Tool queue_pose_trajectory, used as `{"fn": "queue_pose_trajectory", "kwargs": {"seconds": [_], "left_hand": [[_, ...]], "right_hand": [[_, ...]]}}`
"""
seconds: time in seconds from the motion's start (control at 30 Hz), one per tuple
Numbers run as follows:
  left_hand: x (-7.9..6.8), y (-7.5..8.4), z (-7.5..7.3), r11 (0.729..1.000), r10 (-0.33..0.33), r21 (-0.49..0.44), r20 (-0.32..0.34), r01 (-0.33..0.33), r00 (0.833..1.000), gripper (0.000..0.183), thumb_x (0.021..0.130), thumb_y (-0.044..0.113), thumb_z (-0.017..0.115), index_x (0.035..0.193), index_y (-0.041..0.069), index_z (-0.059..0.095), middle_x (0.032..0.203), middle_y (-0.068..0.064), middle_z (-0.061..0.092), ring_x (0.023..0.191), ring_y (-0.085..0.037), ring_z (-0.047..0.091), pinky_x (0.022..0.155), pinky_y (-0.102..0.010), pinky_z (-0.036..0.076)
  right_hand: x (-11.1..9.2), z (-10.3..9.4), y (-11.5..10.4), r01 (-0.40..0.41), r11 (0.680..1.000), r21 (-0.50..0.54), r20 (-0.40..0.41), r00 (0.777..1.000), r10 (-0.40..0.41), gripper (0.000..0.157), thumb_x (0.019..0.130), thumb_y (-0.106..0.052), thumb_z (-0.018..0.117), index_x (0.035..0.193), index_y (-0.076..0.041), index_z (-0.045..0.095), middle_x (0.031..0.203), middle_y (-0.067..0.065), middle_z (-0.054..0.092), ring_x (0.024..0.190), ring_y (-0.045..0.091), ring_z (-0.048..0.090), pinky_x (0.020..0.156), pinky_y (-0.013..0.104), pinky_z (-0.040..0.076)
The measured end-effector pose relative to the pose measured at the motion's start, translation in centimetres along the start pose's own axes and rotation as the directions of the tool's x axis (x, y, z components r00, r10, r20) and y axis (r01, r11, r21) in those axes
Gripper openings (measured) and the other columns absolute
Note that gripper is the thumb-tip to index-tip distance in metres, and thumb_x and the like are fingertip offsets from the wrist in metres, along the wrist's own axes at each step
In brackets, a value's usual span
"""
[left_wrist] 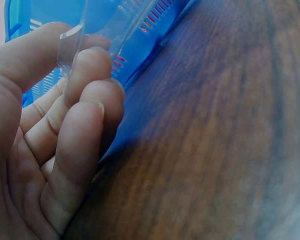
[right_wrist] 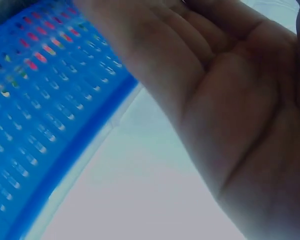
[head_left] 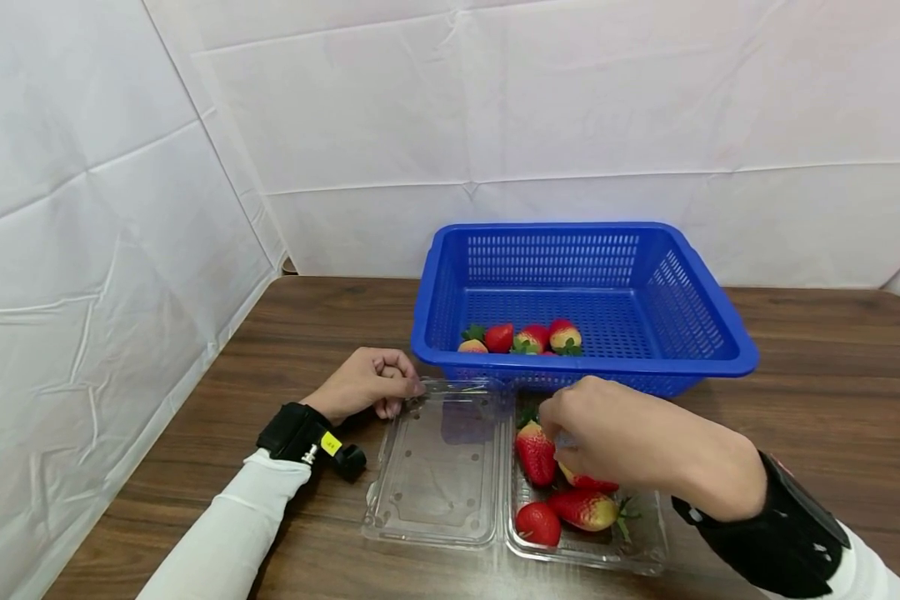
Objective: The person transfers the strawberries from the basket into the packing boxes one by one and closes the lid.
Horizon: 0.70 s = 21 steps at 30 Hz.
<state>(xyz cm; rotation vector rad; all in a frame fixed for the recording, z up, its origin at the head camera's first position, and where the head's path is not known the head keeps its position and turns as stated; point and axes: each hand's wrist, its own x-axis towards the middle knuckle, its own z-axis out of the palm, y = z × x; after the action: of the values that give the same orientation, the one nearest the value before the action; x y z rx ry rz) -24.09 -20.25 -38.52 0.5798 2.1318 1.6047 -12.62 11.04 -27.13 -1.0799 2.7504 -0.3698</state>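
Left hand (head_left: 375, 383) pinched the lid (head_left: 438, 475) at its far-left corner, seemingly to steady it open. Right hand (head_left: 607, 429) reached among strawberries (head_left: 536, 454) in the tray (head_left: 648, 537); fingertips hidden, grip couldn't be told. Basket (head_left: 585, 365) just behind, likely for short reach.

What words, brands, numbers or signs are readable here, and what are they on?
No text can be read.
Yellow tag by the left wristband: small dark marking, too small to read.
Right wristband: pale marks, too small to tell whether they are lettering.
Blue basket, clear plastic box, strawberries: no lettering visible.
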Motion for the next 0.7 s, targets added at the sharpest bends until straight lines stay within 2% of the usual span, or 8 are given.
{"fn": "queue_pose_trajectory", "kwargs": {"seconds": [0.1, 0.33, 0.43, 0.6, 0.7], "left_hand": [[0.0, 0.0, 0.0, 1.0, -0.002, 0.002, -0.001, 0.002, 1.0, 0.024, 0.083, 0.023, 0.076, 0.089, 0.002, 0.064, 0.059, -0.004, 0.062, 0.051, -0.017, 0.056, 0.044, -0.023, 0.05], [0.0, 0.0, 0.0, 1.0, -0.009, 0.009, -0.004, 0.009, 1.0, 0.025, 0.083, 0.024, 0.076, 0.089, 0.003, 0.063, 0.059, -0.004, 0.062, 0.051, -0.017, 0.056, 0.044, -0.023, 0.05], [-0.1, 0.0, 0.0, 1.0, -0.01, 0.011, -0.006, 0.01, 1.0, 0.025, 0.083, 0.024, 0.076, 0.089, 0.003, 0.063, 0.059, -0.004, 0.062, 0.051, -0.017, 0.057, 0.044, -0.023, 0.05], [-0.1, 0.1, 0.0, 1.0, -0.011, 0.009, -0.006, 0.011, 1.0, 0.026, 0.083, 0.024, 0.076, 0.089, 0.003, 0.063, 0.06, -0.004, 0.062, 0.051, -0.017, 0.056, 0.044, -0.023, 0.05], [-0.1, 0.1, 0.1, 1.0, -0.012, 0.012, -0.008, 0.012, 1.0, 0.025, 0.083, 0.024, 0.076, 0.089, 0.003, 0.063, 0.06, -0.005, 0.062, 0.051, -0.017, 0.056, 0.044, -0.023, 0.05]], "right_hand": [[-0.1, -0.4, -0.2, 0.043, 0.999, -0.025, -0.067, 0.997, -0.045, 0.013, 0.081, -0.006, 0.071, 0.08, -0.015, 0.061, 0.071, -0.009, 0.054, 0.06, 0.004, 0.045, 0.054, 0.023, 0.045], [-0.1, -1.2, -0.6, 0.059, 0.998, -0.034, -0.187, 0.98, -0.065, 0.011, 0.084, -0.011, 0.073, 0.09, -0.014, 0.065, 0.083, -0.008, 0.06, 0.065, 0.001, 0.049, 0.056, 0.023, 0.049], [-0.1, -1.5, -0.4, 0.09, 0.995, -0.053, -0.269, 0.958, -0.101, 0.012, 0.083, -0.011, 0.075, 0.092, -0.014, 0.067, 0.085, -0.006, 0.063, 0.066, 0.002, 0.052, 0.057, 0.023, 0.051], [-0.2, -2.3, 0.5, 0.144, 0.985, -0.101, -0.393, 0.903, -0.172, 0.017, 0.08, -0.007, 0.077, 0.094, -0.012, 0.069, 0.089, -0.002, 0.068, 0.071, 0.004, 0.059, 0.06, 0.026, 0.056], [-0.4, -3.0, 1.3, 0.115, 0.986, -0.122, -0.432, 0.888, -0.157, 0.019, 0.079, -0.006, 0.077, 0.096, -0.012, 0.07, 0.092, -0.001, 0.07, 0.075, 0.006, 0.061, 0.061, 0.029, 0.057]]}}
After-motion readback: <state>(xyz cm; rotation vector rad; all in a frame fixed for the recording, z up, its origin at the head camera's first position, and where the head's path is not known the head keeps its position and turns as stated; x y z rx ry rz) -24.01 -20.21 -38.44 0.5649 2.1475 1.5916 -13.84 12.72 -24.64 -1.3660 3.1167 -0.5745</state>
